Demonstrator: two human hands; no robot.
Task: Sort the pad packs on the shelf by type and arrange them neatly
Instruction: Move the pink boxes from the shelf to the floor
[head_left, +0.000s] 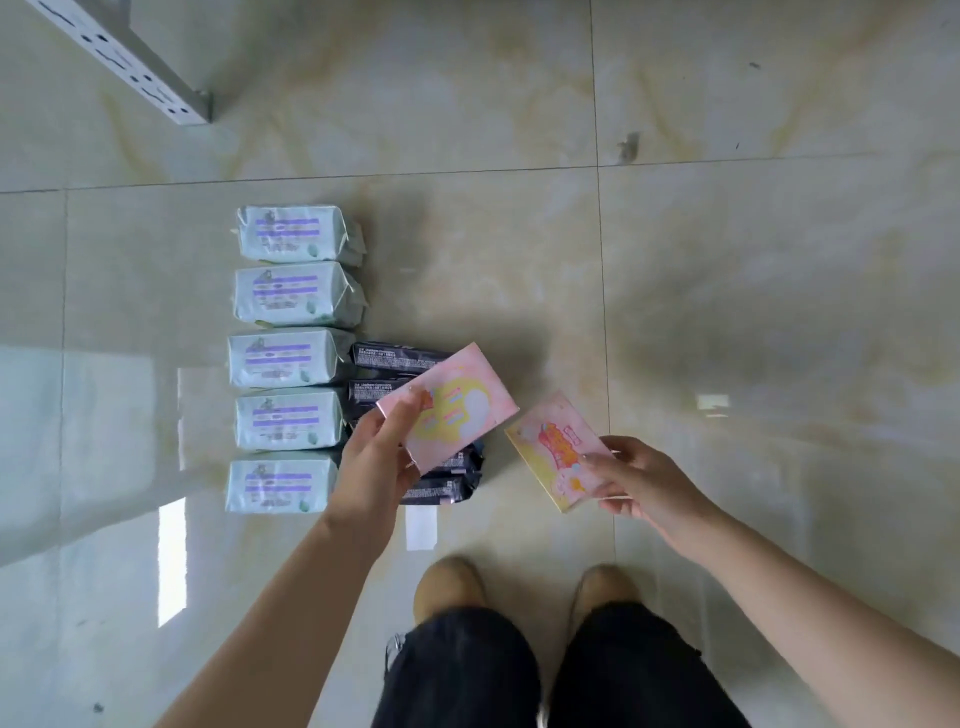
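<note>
Five pale-green plastic pad packs (288, 353) line the tiled floor (727, 286) at nine o'clock beside a dark navy column (452, 480), while the left hand (371, 462) and right hand (641, 480) each grip an unplaced pink pack (452, 405), (561, 449).

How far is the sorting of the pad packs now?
Done: five mint-green packs lie in a neat column on the floor, with dark packs lined up beside them. In hand: the left hand holds a pink pack, the right hand another pink pack. Left: laying these two down as a third group.
</note>
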